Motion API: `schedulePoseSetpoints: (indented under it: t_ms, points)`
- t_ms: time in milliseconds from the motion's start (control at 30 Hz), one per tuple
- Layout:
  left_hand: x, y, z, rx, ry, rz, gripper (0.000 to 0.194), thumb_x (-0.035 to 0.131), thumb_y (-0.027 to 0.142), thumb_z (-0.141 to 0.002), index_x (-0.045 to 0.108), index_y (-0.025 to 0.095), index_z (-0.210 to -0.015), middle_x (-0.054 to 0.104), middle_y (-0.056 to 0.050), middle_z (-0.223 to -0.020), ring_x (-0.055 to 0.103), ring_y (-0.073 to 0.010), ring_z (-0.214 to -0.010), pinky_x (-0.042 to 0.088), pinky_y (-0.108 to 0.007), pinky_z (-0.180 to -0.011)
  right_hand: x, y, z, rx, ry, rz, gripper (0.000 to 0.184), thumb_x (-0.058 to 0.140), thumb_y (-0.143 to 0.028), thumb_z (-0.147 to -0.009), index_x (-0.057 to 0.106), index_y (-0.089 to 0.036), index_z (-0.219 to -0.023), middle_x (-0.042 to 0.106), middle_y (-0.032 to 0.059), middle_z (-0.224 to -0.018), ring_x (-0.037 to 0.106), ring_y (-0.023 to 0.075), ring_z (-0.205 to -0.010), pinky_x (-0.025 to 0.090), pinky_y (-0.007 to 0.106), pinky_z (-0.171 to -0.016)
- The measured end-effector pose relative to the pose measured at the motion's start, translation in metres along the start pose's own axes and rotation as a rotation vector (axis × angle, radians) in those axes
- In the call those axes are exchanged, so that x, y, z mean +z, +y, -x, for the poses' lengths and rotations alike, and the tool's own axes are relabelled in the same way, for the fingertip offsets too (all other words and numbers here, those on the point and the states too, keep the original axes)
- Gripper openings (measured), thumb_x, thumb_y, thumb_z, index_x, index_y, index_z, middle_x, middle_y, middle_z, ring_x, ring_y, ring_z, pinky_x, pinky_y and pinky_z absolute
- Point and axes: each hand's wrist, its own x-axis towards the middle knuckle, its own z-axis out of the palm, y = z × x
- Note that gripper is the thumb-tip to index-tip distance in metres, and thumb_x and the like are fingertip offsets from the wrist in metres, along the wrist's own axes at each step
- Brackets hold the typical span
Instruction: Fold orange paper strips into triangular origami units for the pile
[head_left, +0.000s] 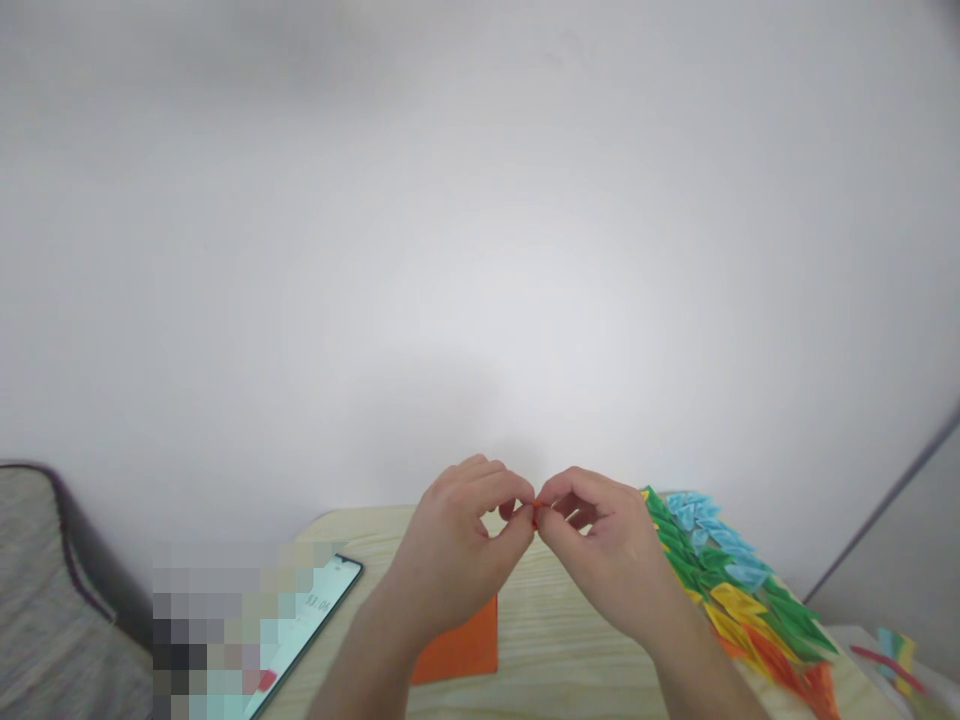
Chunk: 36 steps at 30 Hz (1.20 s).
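Above the table, my left hand (465, 540) and my right hand (600, 545) meet fingertip to fingertip. Between them they pinch a small orange piece of folded paper (537, 512), mostly hidden by the thumbs and forefingers. Under my left wrist lies a flat orange paper sheet (469, 645), partly covered by that forearm. Beside my right forearm, folded paper pieces (712, 560) in green, light blue, yellow and orange lie in overlapping rows.
A phone (319, 605) with a lit screen lies on the left of the pale wood-grain table (555, 660). Grey fabric (60, 610) is at the far left. Beyond the table's right edge are coloured strips (896, 660). A white wall (480, 250) stands behind.
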Motion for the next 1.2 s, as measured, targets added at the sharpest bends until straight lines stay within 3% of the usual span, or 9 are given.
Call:
schedulePoseSetpoints:
  t_ms: [267, 433, 600, 833, 1000, 1200]
  points:
    - [0.003, 0.002, 0.001, -0.087, 0.07, 0.153, 0.02, 0.062, 0.011, -0.089, 0.075, 0.025, -0.083, 0.066, 0.001, -0.08, 0.062, -0.0153, -0.08, 0.047, -0.03, -0.073, -0.001, 0.003, 0.001, 0.082, 0.036, -0.164, 0.008, 0.066, -0.016, -0.086, 0.072, -0.021, -0.083, 0.072, -0.001, -0.072, 0.067, 0.0169, -0.069, 0.05, 0.027, -0.063]
    - [0.0, 0.006, -0.001, -0.085, 0.149, 0.234, 0.019, 0.065, 0.011, -0.089, 0.074, 0.023, -0.079, 0.067, 0.001, -0.077, 0.061, -0.015, -0.077, 0.046, -0.03, -0.071, -0.001, 0.002, 0.0, 0.088, 0.055, -0.4, 0.004, 0.07, -0.017, -0.086, 0.072, -0.021, -0.085, 0.074, 0.0002, -0.074, 0.069, 0.0164, -0.07, 0.053, 0.028, -0.068]
    - [0.0, 0.002, -0.002, -0.083, 0.264, 0.397, 0.014, 0.069, 0.018, -0.093, 0.075, 0.024, -0.082, 0.066, 0.0, -0.08, 0.059, -0.0158, -0.077, 0.046, -0.032, -0.074, -0.003, 0.005, -0.002, 0.057, 0.09, -0.55, 0.004, 0.072, -0.018, -0.086, 0.071, -0.021, -0.087, 0.076, 0.0034, -0.1, 0.07, 0.0171, -0.081, 0.056, 0.031, -0.074]
    - [0.003, -0.004, -0.001, -0.054, 0.279, 0.523, 0.007, 0.071, 0.022, -0.095, 0.075, 0.024, -0.089, 0.068, -0.002, -0.09, 0.062, -0.017, -0.085, 0.049, -0.032, -0.078, -0.005, 0.008, -0.002, 0.067, 0.042, -0.374, 0.006, 0.068, -0.017, -0.089, 0.072, -0.022, -0.09, 0.076, 0.0027, -0.095, 0.07, 0.019, -0.086, 0.057, 0.031, -0.074]
    - [0.003, -0.002, -0.003, -0.103, 0.26, 0.536, 0.007, 0.069, 0.024, -0.097, 0.072, 0.023, -0.09, 0.068, -0.001, -0.088, 0.063, -0.0156, -0.084, 0.05, -0.029, -0.078, -0.007, 0.0, 0.001, -0.111, -0.014, -0.196, 0.024, 0.061, -0.01, -0.091, 0.076, -0.027, -0.099, 0.075, 0.0024, -0.11, 0.071, 0.0188, -0.099, 0.059, 0.029, -0.078]
    - [0.002, -0.002, -0.003, -0.122, 0.238, 0.566, 0.007, 0.07, 0.025, -0.097, 0.071, 0.021, -0.091, 0.068, -0.001, -0.088, 0.063, -0.0151, -0.085, 0.05, -0.027, -0.077, -0.01, -0.001, 0.001, -0.214, -0.036, -0.109, 0.025, 0.068, -0.009, -0.089, 0.076, -0.028, -0.103, 0.077, 0.001, -0.111, 0.072, 0.0185, -0.099, 0.062, 0.031, -0.082]
